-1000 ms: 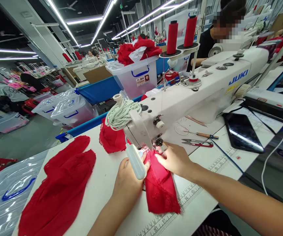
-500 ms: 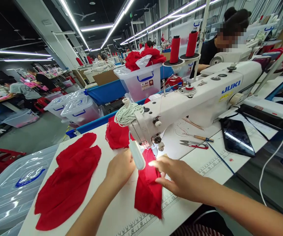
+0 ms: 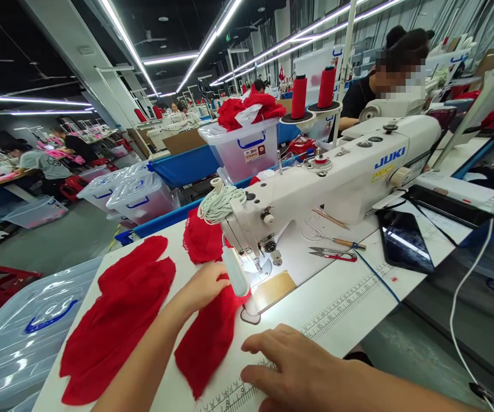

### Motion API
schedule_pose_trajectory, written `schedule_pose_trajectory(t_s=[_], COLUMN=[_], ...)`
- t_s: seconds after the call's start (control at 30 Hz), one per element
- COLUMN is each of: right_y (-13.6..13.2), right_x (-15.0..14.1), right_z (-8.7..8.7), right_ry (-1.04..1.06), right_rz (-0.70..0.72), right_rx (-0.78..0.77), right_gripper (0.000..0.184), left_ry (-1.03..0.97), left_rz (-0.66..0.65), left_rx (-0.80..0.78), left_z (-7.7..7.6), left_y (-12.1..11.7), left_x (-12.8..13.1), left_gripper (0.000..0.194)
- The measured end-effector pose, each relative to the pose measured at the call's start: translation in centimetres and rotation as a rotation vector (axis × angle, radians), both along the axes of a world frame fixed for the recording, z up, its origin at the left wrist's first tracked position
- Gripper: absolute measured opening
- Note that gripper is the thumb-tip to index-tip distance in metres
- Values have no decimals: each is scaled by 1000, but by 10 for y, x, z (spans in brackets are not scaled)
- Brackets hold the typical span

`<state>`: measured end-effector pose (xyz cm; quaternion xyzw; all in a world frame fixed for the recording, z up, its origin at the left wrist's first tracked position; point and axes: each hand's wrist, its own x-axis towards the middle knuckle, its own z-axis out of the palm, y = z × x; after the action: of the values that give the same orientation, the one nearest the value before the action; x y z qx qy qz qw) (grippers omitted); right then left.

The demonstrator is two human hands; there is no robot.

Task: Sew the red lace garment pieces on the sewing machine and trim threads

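Note:
My left hand (image 3: 204, 286) pinches the upper end of a red fabric piece (image 3: 208, 343), left of the sewing machine's needle area; its fingertips are partly hidden by the white lamp (image 3: 235, 272). The piece hangs over the tabletop towards me. Nearer to me, my right hand (image 3: 290, 360) is open above the printed ruler, with its fingers apart and nothing in them. The white sewing machine (image 3: 315, 177) has its presser foot (image 3: 259, 265) over the bare needle plate. To the left lie larger red fabric pieces (image 3: 118, 320), and another red piece (image 3: 202, 237) rests behind my left hand.
Thread snips (image 3: 333, 254), a wooden-handled tool (image 3: 345, 243) and a phone (image 3: 405, 239) lie right of the needle. Red thread cones (image 3: 299, 98) stand behind the machine. A lidded plastic box (image 3: 28, 320) is at the left, and a co-worker (image 3: 371, 86) sits beyond the machine.
The red piece has moved left, out from under the presser foot, with my left hand. My right hand has let go of it and come back towards me.

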<state>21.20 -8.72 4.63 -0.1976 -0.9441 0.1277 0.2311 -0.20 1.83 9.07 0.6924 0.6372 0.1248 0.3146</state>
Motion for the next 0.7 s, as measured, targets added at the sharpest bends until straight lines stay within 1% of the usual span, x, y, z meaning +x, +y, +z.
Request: schedule_pose_trajectory(t_s=[0.07, 0.1, 0.13, 0.17, 0.2, 0.23, 0.27, 0.3, 0.33, 0.4, 0.43, 0.53, 0.6, 0.63, 0.7], right_y=[6, 12, 21, 31, 41, 52, 62, 70, 78, 87, 89, 88, 80, 74, 62], right_x=[22, 36, 51, 65, 79, 91, 101, 109, 115, 122, 124, 121, 110, 101, 76], right_z=[3, 5, 7, 9, 9, 9, 8, 6, 4, -2, -4, -4, 0, 3, 10], right_ry=[35, 55, 44, 30, 0, -78, -154, -236, -299, -368, -368, -250, -105, -25, 64], right_rz=[-148, -244, -324, -443, -594, -724, -827, -889, -915, -897, -881, -821, -715, -638, -495], right_rx=[-18, -6, -8, -3, 25, 33, 60, 74, 77, 67, 54, -44, -166, -235, -372], right_gripper=[18, 17, 20, 24, 27, 29, 28, 26, 26, 28, 28, 27, 24, 22, 20], left_ry=[14, 14, 19, 19, 7, -23, -71, -136, -212, -346, -398, -512, -580, -612, -665], left_rz=[-20, -17, -17, -14, -2, 22, 54, 92, 132, 191, 209, 265, 309, 327, 345], left_rx=[-39, -66, -90, -116, -152, -185, -212, -234, -249, -263, -265, -259, -242, -245, -272], left_z=[9, 13, 16, 18, 19, 18, 17, 15, 12, 4, 1, -8, -11, -12, -14], left_y=[-4, -7, -11, -16, -21, -27, -32, -37, -42, -50, -54, -63, -68, -70, -72], left_x=[-15, -21, -26, -29, -30, -29, -27, -23, -19, -11, -8, -3, -3, -3, -3], left_gripper=[7, 6, 7, 8, 11, 14, 18, 22, 25, 28, 29, 26, 27, 28, 31])
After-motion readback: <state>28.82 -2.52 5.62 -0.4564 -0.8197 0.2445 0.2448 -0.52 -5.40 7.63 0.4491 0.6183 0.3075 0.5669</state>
